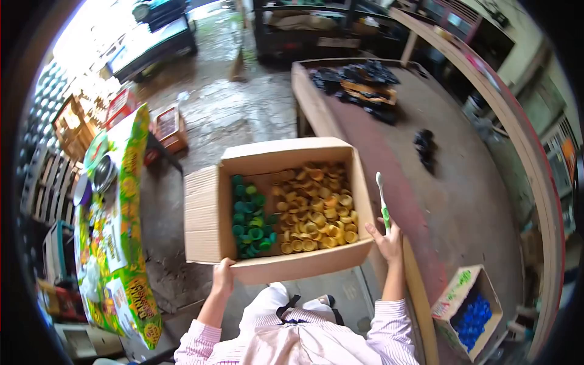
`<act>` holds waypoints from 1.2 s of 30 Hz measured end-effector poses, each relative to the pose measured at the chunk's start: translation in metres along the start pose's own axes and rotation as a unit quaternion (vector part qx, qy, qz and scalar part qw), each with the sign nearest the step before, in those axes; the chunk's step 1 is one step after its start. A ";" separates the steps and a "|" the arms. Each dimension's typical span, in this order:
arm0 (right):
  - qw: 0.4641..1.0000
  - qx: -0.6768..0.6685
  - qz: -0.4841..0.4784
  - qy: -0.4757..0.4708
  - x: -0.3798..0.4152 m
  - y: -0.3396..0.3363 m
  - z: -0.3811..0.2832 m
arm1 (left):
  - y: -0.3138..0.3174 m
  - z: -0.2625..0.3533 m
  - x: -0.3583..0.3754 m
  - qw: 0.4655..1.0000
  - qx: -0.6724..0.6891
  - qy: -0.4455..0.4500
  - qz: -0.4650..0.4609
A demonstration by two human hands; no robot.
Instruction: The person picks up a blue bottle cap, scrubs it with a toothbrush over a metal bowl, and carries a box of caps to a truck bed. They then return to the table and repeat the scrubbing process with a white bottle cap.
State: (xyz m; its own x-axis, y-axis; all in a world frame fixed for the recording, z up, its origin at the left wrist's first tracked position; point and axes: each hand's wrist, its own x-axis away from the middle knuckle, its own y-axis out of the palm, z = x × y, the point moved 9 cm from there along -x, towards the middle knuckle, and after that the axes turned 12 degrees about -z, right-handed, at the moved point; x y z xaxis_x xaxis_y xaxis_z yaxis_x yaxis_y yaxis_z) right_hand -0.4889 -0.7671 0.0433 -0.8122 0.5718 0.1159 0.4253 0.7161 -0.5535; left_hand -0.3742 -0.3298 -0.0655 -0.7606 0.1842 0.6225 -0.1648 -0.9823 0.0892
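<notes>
A cardboard box (304, 267) is held in front of my body with its top open and one flap (202, 214) folded out to the left. Inside, green bottle caps (252, 222) lie on the left and yellow bottle caps (316, 210) fill the middle and right. My left hand (223, 277) grips the box at its near left corner, its fingers partly hidden. At the right wall, my right hand (387, 244) is closed around a green-and-white toothbrush (382, 198), bristle end up. Its thumb touches the box edge.
To the right, a big table (468, 201) carries black plastic bags (359, 85) and a carton (447, 298) of blue caps (472, 320). On the left stands a narrow table with a bright green-yellow cover (131, 267) and bowls (104, 173). A red crate (170, 128) sits on the wet floor.
</notes>
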 end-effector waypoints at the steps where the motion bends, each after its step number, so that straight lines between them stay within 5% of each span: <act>1: 0.999 0.016 -0.029 0.016 -0.006 0.010 -0.009 | -0.005 -0.004 -0.008 1.000 -0.001 -0.011 -0.008; 2: 0.997 0.024 -0.076 0.011 -0.020 0.031 -0.005 | -0.007 0.004 -0.020 0.996 0.033 0.080 0.004; 7: 0.957 0.282 -0.010 0.063 -0.054 0.100 0.028 | -0.028 0.027 -0.077 0.992 -0.087 0.081 -0.050; 11: 0.986 0.163 0.034 0.006 -0.059 0.114 0.041 | -0.025 0.072 -0.128 0.978 -0.138 0.132 -0.081; 13: 0.978 0.189 0.086 -0.030 -0.057 0.111 0.017 | -0.017 0.083 -0.154 0.971 -0.170 0.085 -0.144; 20: 0.961 0.244 0.131 0.015 -0.116 0.132 -0.032 | -0.016 0.149 -0.240 0.951 -0.208 0.131 -0.185; 25: 0.971 0.206 0.124 -0.006 -0.215 0.210 -0.081 | -0.053 0.226 -0.331 0.955 -0.222 0.075 -0.184; 29: 0.972 0.191 0.130 -0.041 -0.313 0.280 -0.142 | -0.091 0.312 -0.423 0.959 -0.174 0.183 -0.130; 31: 0.975 0.198 0.099 0.017 -0.363 0.318 -0.165 | -0.117 0.360 -0.457 0.961 -0.199 0.142 -0.132; 36: 0.976 0.200 0.072 -0.041 -0.506 0.391 -0.233 | -0.160 0.436 -0.570 0.971 -0.183 0.048 -0.143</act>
State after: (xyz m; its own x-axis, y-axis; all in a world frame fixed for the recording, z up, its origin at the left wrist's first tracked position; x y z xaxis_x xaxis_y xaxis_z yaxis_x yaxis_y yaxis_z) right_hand 0.1810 -0.6830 -0.0388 -0.7914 0.6097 -0.0447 0.3610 0.4072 -0.8390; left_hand 0.3592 -0.2929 -0.0958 -0.7031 0.4673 0.5360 -0.5769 -0.8156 -0.0456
